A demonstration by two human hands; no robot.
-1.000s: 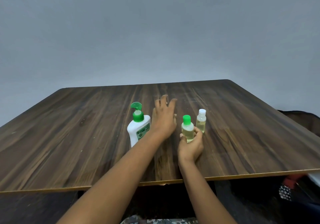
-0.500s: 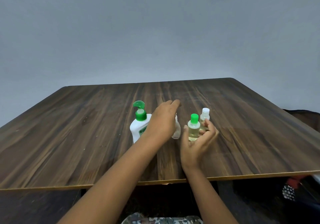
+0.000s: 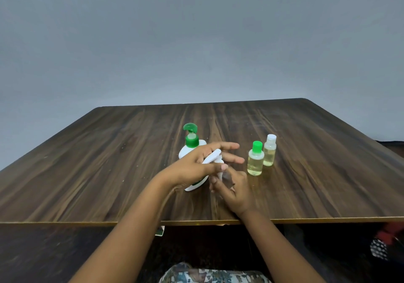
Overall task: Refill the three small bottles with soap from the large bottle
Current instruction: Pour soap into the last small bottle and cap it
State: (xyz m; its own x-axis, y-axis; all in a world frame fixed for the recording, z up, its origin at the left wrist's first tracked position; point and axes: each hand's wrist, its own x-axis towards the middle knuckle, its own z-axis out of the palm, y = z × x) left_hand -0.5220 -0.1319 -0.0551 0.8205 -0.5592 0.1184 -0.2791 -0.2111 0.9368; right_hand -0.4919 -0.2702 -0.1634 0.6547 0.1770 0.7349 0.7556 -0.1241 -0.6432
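the green-capped small bottle (image 3: 255, 160) has been released by the right hand (image 3: 235, 190) onto the table (image 3: 109, 162), and the third small bottle (image 3: 216, 162) has been lifted before the large bottle (image 3: 190, 145), pinched by the left hand (image 3: 196, 164); the right hand's grip on it cannot be told, and uncapping is judged next.

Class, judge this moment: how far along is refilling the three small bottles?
Done, apparently: the green-capped bottle and the white-capped bottle stand closed on the table, both holding yellowish liquid. In hand: the right hand grips the third small bottle, which looks clear, while the left hand pinches its white cap. Left: filling it from the large pump bottle, then closing it.
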